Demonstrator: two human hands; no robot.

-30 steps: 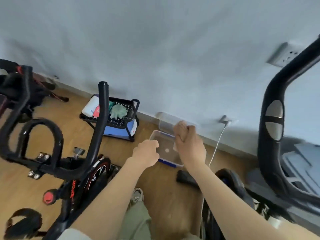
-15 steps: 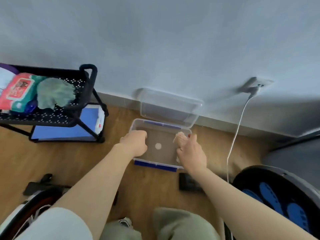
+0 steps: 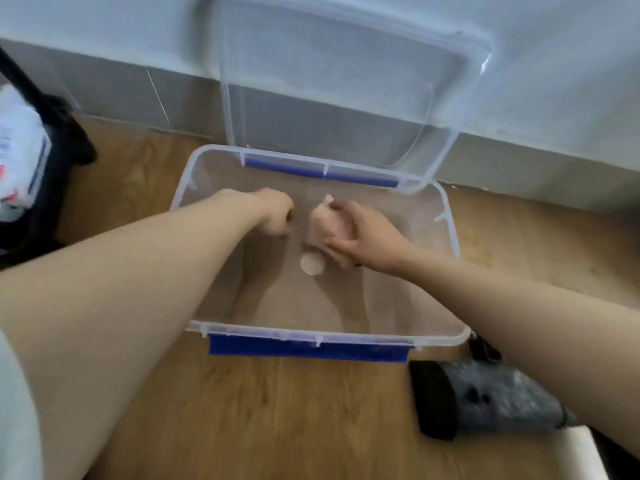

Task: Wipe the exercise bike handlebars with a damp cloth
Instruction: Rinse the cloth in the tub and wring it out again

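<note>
Step in hand: by the look of it you are preparing the cloth over the tub, wetting or wringing it; the wiping itself has not begun.
Cloth (image 3: 325, 223): a pale pink bundle, bunched tight, held above the middle of the tub, just toward 1 o'clock of the small round white spot (image 3: 311, 265) on the tub's bottom.
Right hand (image 3: 367, 237): it comes in from 4 o'clock, and your fingers and thumb are wrapped round the cloth, squeezing it into a wad.
Left hand (image 3: 275, 213): it comes in from 8 o'clock, with fingers curled into a fist just beside the cloth at its 9 o'clock, apart from it; nothing shows inside the fist.
Tub (image 3: 311, 336): clear plastic on the wooden floor (image 3: 277, 417), with a blue latch (image 3: 308, 351) at its 6 o'clock edge. Its lid (image 3: 346, 81) stands open at 12 o'clock, leaning on the wall (whether the tub holds water I cannot tell).
Handlebars: not in view.
Also there: a black rack (image 3: 65, 140) at 9 o'clock of the tub.
Next move: probably bring your left hand onto the free end and twist until the cloth is damp rather than dripping, letting any run-off fall inside the tub. Then rise and turn to find the handlebars, keeping the wad in your right hand.
</note>
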